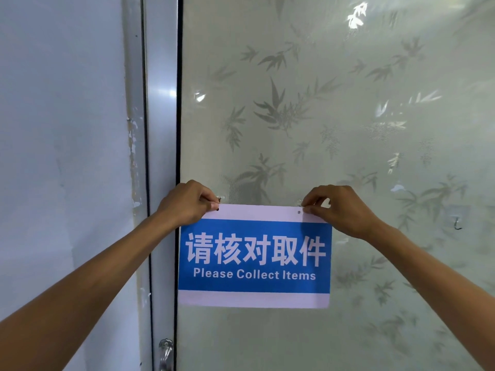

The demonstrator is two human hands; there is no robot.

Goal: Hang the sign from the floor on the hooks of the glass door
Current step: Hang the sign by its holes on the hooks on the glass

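A blue and white sign [254,257] reading "Please Collect Items" is held flat against the frosted glass door [334,103]. My left hand [184,203] pinches its top left corner and my right hand [340,210] pinches its top right corner. A small clear hook [221,198] shows just above the left corner by my fingertips. Another clear hook [299,202] sits just above the small hole [299,211] near the sign's top right edge. Whether the holes are over the hooks I cannot tell.
The door has a bamboo leaf pattern and a dark seal along its left edge [179,103]. Left of it are a metal frame [160,129] and a pale wall [61,129]. A separate adhesive hook [457,222] sits on the glass at right. A metal latch [165,353] is low on the frame.
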